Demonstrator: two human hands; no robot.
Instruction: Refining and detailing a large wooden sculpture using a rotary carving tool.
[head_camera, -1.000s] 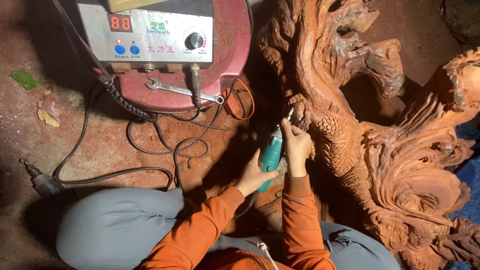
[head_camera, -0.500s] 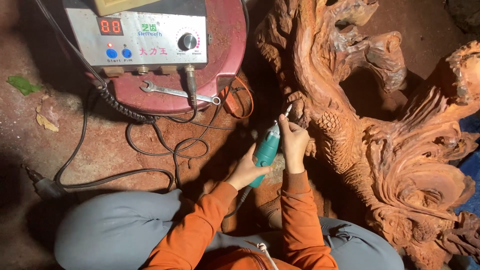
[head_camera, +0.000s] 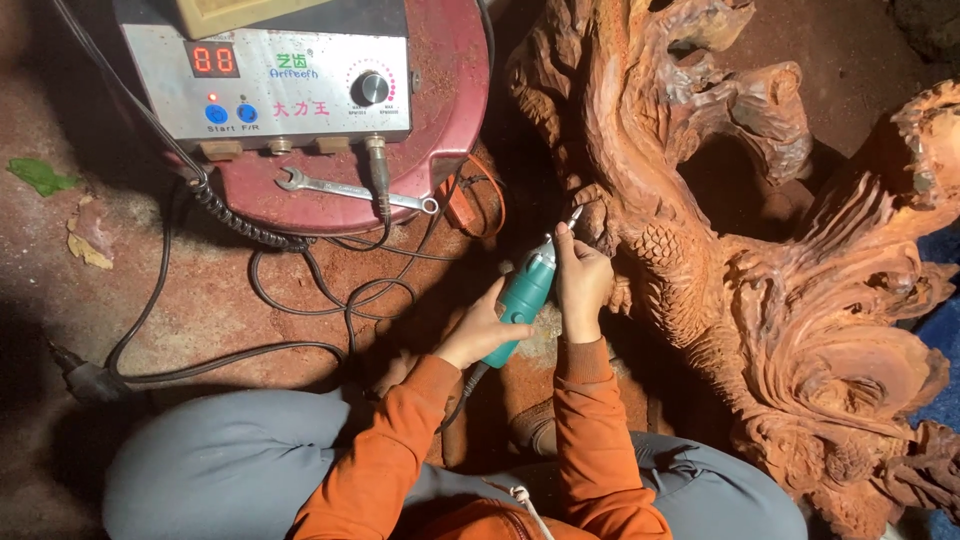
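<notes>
Teal handheld rotary carving tool (head_camera: 522, 297) sits gripped in both hands of a person in orange sleeves and grey trousers, seated on the reddish dusty floor (head_camera: 200, 310). Its slim metal tip is pressed against the scaled section of a large reddish-brown carved wooden root sculpture (head_camera: 760, 250) that fills the right side of the floor. The right hand (head_camera: 582, 280) has its grip closed around the front of the tool, fingers pinching near the tip, just beside the wood. The left hand (head_camera: 480, 335) has its grip wrapped around the rear of the teal body, where a dark cable leaves it.

Toward the far edge of the floor, a silver control box with a red digital display, blue buttons and a black dial (head_camera: 275, 85) rests on a round red base (head_camera: 440, 130). A silver open-ended spanner (head_camera: 350, 190) lies on that base in front of the box. Black cables (head_camera: 300, 290) loop across the floor between the base and the person's knees. A green leaf (head_camera: 40, 176) and a dry yellow leaf (head_camera: 88, 240) lie near the left edge.
</notes>
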